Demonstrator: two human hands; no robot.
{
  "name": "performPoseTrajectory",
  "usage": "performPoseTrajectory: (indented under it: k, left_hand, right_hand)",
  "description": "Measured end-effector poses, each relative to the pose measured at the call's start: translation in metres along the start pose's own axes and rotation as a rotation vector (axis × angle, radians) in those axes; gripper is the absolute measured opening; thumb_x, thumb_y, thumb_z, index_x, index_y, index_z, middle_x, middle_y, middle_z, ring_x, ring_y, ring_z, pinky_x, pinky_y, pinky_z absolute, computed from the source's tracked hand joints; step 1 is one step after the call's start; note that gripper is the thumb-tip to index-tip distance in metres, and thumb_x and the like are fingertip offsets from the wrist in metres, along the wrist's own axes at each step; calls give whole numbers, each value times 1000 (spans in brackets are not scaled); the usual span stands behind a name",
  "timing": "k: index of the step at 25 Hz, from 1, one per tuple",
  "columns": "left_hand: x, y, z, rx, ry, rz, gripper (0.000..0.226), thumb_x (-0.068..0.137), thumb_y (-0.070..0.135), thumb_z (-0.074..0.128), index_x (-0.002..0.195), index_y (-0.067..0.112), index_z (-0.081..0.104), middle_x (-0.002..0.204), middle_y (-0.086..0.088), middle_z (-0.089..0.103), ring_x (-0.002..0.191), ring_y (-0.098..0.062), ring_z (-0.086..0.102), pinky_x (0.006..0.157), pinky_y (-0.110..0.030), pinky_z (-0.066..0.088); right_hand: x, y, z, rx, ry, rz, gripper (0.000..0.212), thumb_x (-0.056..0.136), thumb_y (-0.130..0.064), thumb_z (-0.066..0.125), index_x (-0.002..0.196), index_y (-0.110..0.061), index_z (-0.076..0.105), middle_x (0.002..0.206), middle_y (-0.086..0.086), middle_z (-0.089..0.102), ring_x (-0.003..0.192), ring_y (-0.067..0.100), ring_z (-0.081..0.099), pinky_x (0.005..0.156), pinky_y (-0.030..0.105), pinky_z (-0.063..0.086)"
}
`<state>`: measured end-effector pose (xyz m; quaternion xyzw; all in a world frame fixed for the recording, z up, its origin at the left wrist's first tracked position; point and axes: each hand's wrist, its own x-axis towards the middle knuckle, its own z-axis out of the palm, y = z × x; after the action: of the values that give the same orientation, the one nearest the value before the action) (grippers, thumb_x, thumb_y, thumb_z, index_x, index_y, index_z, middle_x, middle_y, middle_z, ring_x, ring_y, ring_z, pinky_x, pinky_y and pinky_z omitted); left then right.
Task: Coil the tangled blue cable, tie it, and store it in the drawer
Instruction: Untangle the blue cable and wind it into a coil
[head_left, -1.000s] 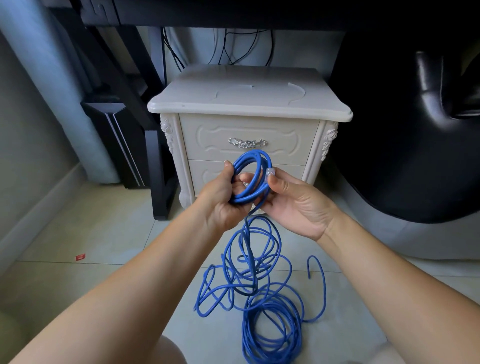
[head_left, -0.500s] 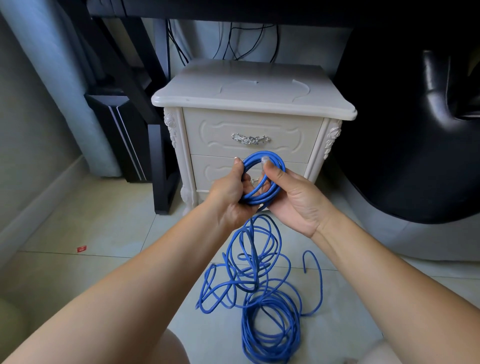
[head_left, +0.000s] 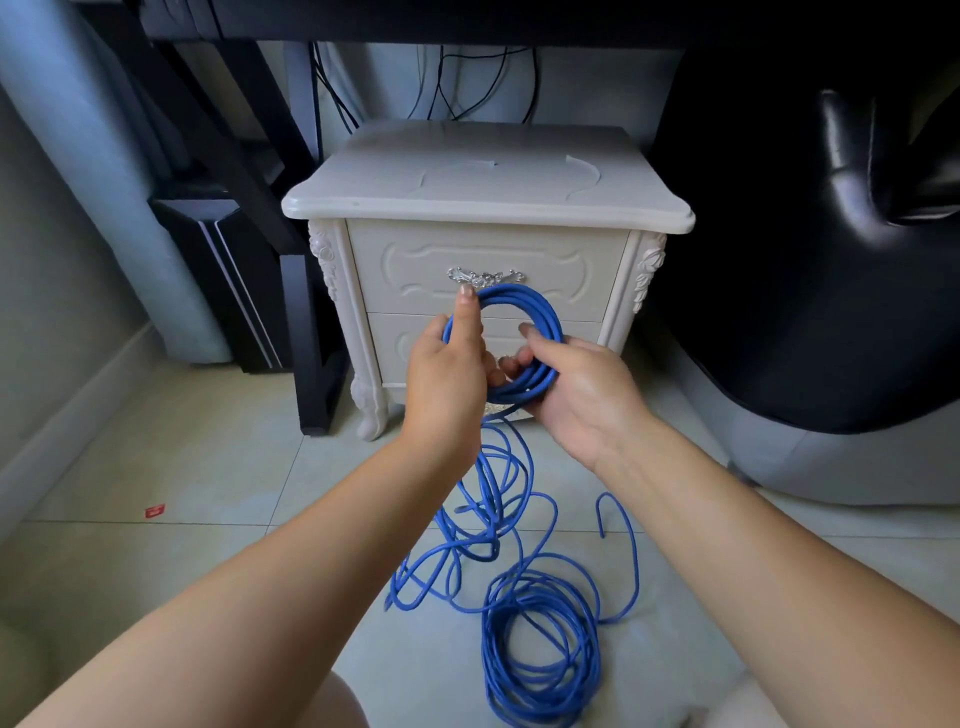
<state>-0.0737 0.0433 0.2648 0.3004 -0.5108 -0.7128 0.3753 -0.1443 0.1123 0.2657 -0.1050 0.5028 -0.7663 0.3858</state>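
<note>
Gripping small coil of blue cable (head_left: 540, 306) with left hand (head_left: 449, 374) at left side, forefinger (head_left: 466, 312) straight up; with right hand (head_left: 576, 395), curled round lower right. Held before closed drawer (head_left: 415, 270) of white nightstand (head_left: 467, 192). Trailing down into tangled loops on tiled floor (head_left: 208, 571)

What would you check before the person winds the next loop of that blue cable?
1. Grip: left hand and right hand both hold the coil: ok.
2. All cable wound in: loose cable lies on the floor: not ok.
3. Loose cable free of knots: loops cross each other: cannot tell.
4. Tie within reach: none seen: cannot tell.
5. Drawer open for storing: closed: not ok.
</note>
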Motion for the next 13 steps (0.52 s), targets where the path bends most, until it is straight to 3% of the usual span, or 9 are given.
performPoseTrajectory:
  k: [3, 5, 7, 9, 13]
  left_hand:
    - [3, -1, 1, -162, -81, -92, 38, 101, 40, 45, 75, 14, 43, 48, 8, 32, 44, -11, 36, 54, -27, 40]
    - [4, 0, -1, -242, -211, -130, 35, 102, 35, 46, 76, 12, 44, 52, 5, 33, 46, -12, 38, 53, -26, 45]
    - [6, 5, -8, -178, -357, -147, 28, 101, 29, 48, 80, 11, 48, 56, 2, 41, 49, -13, 44, 62, -29, 49]
    - [8, 15, -14, -29, -450, -170, 19, 100, 27, 50, 91, 10, 54, 61, -1, 49, 50, -15, 48, 74, -38, 49]
    - [12, 31, -14, 385, -521, -87, 39, 96, 47, 53, 100, 9, 61, 65, -4, 44, 46, -16, 36, 58, -33, 50]
  right_hand:
    - [-2, -16, -3, 195, -82, 88, 12, 93, -12, 41, 82, -12, 45, 57, 3, 36, 50, 17, 39, 58, 32, 47]
    - [0, -22, -3, 113, -11, 76, 20, 94, -29, 43, 80, -15, 44, 56, 0, 31, 48, 15, 30, 55, 28, 39]
    - [6, -23, -4, -165, 135, -38, 37, 99, -45, 42, 77, -15, 48, 49, -4, 30, 42, 13, 28, 52, 28, 33]
    - [11, -25, -2, -534, 197, -206, 43, 100, -50, 36, 73, -18, 45, 46, -8, 34, 40, 14, 32, 55, 33, 36]
    - [10, -26, 4, -1071, 124, -386, 43, 102, -51, 26, 98, -17, 52, 73, -3, 53, 71, 22, 50, 69, 33, 40]
